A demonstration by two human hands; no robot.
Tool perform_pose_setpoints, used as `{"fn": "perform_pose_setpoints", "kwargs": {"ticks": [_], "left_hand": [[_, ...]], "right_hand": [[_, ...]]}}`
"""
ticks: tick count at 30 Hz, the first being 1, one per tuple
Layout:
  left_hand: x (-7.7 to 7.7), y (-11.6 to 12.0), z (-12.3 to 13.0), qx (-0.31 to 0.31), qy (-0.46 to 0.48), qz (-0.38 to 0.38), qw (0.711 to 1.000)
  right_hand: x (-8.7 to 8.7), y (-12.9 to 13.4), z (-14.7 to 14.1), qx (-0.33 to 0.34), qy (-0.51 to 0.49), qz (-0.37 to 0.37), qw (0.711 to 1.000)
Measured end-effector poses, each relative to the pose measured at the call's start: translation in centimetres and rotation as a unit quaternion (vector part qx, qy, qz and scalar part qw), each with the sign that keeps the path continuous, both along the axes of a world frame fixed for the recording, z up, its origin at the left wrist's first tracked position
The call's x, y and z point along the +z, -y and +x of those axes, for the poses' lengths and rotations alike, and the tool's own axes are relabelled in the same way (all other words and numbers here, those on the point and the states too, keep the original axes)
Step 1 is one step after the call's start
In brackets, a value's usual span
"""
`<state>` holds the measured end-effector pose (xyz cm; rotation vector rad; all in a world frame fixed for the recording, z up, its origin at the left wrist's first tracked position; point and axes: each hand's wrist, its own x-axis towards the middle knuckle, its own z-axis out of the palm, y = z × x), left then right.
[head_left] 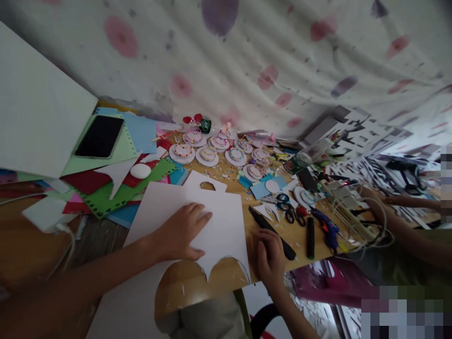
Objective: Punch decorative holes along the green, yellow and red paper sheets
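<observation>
My left hand (187,228) lies palm down, fingers spread, on a white sheet (226,212) of card or foam board. Scalloped curves are cut out of the sheet's near edge. My right hand (270,256) rests at the right of the sheet, its fingers curled inward; whether anything is in them is hidden. Right against its knuckles is a long black tool (261,219), partly covered by the hand. Beyond the sheet is a white offcut (192,181) with a round hole.
Several small decorated cake-like discs (209,156) stand at the back. On the right are scissors (289,214), a black marker (310,238), a blue glue gun (326,228) and a power strip (344,202). A phone (100,136) lies on coloured sheets. Another person's arm (399,226) reaches in at right.
</observation>
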<state>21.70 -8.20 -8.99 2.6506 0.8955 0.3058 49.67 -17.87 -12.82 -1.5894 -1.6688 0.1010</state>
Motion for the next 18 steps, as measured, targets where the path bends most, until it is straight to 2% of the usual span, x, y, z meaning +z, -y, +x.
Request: {"fn": "perform_pose_setpoints", "kwargs": {"ticks": [4, 6, 8, 9, 11, 12, 14, 15, 16, 18], "left_hand": [[1.2, 0.5, -0.4, 0.042, 0.021, 0.012, 0.999], [2.3, 1.3, -0.5, 0.065, 0.065, 0.016, 0.996], [3.5, 2.4, -0.3, 0.077, 0.113, 0.022, 0.99], [4.0, 3.1, -0.1, 0.079, 0.135, 0.03, 0.987], [4.6, 4.5, 0.4, 0.078, 0.168, 0.049, 0.981], [4.8, 5.3, 0.6, 0.081, 0.184, 0.054, 0.978], [4.7, 6.8, 1.1, 0.128, 0.235, 0.028, 0.963], [4.6, 7.5, 1.4, 0.167, 0.281, -0.01, 0.945], [4.4, 8.3, 1.7, 0.215, 0.339, -0.065, 0.914], [4.2, 9.7, 2.4, 0.301, 0.445, -0.215, 0.816]], "right_hand": [[0.8, 0.5, -0.4, 0.004, -0.003, 0.038, 0.999], [2.1, 0.9, -1.6, 0.011, -0.037, 0.048, 0.998], [4.1, 1.1, -3.5, 0.045, -0.135, 0.023, 0.99], [5.2, 1.1, -4.7, 0.088, -0.206, -0.013, 0.975], [7.2, 1.0, -7.0, 0.175, -0.345, -0.124, 0.914], [8.0, 0.9, -8.0, 0.187, -0.381, -0.169, 0.89], [9.0, 0.8, -9.3, 0.163, -0.419, -0.209, 0.868], [9.3, 0.9, -9.7, 0.14, -0.429, -0.206, 0.868], [9.3, 1.0, -9.9, 0.117, -0.436, -0.193, 0.871], [9.2, 1.6, -9.9, 0.092, -0.444, -0.167, 0.875]]}}
